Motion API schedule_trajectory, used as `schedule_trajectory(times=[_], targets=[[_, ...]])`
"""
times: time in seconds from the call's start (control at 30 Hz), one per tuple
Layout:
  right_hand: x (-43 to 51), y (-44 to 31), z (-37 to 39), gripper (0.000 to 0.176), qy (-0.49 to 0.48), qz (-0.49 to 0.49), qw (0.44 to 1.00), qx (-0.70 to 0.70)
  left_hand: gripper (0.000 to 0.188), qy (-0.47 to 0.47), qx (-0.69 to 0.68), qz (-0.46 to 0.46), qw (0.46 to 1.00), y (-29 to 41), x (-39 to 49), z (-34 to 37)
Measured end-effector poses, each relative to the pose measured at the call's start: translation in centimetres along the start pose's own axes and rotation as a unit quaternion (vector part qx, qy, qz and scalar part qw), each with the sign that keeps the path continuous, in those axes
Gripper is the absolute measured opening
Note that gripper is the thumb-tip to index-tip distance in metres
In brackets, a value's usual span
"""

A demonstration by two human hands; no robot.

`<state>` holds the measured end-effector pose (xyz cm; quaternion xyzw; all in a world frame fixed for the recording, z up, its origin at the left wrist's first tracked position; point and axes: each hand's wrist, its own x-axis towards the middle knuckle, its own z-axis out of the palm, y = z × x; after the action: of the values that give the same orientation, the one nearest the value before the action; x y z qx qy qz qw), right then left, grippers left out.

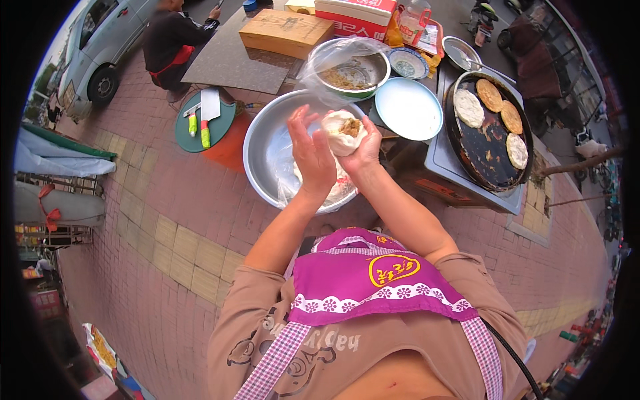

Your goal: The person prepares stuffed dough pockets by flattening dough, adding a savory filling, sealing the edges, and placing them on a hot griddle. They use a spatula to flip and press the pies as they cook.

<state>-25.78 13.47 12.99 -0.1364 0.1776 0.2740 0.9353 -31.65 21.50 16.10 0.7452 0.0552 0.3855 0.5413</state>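
My right hand cradles a ball of pale dough, with a brown crumbly filling showing through an opening in it. Beside the dough, my left hand is raised with its fingers apart and holds nothing. I cannot tell whether its thumb touches the dough. Both hands are over a wide metal basin, where more dough lies on clear plastic, partly hidden by my left hand and wrist. Beyond the basin is a metal bowl of filling, partly draped by a plastic bag.
Several flatbreads lie on a round black griddle at right. A pale blue plate stands between bowl and griddle. At left, a cleaver rests on a green round board. A person sits by the grey table.
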Motion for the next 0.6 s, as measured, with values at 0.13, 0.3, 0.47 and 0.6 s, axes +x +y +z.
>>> schedule_trajectory(times=[0.13,0.3,0.47,0.6], targets=[[-0.2,1.6,0.5,0.060,-0.003,-0.025,0.997,-0.070,0.083,0.047,-0.399,-0.362,0.841,-2.9,-3.5,2.3],[-2.5,2.2,0.2,0.060,-0.101,-0.386,0.473,-0.786,0.077,0.069,-0.599,-0.391,0.695,-4.7,-3.0,2.2],[-5.4,1.0,-0.4,0.061,-0.157,-0.417,0.473,-0.760,0.084,0.073,-0.588,-0.380,0.710,-3.5,-1.6,1.0],[-5.7,0.9,-0.2,0.030,-0.160,-0.450,0.489,-0.730,0.080,0.048,-0.583,-0.388,0.713,-2.4,-1.4,0.7]])
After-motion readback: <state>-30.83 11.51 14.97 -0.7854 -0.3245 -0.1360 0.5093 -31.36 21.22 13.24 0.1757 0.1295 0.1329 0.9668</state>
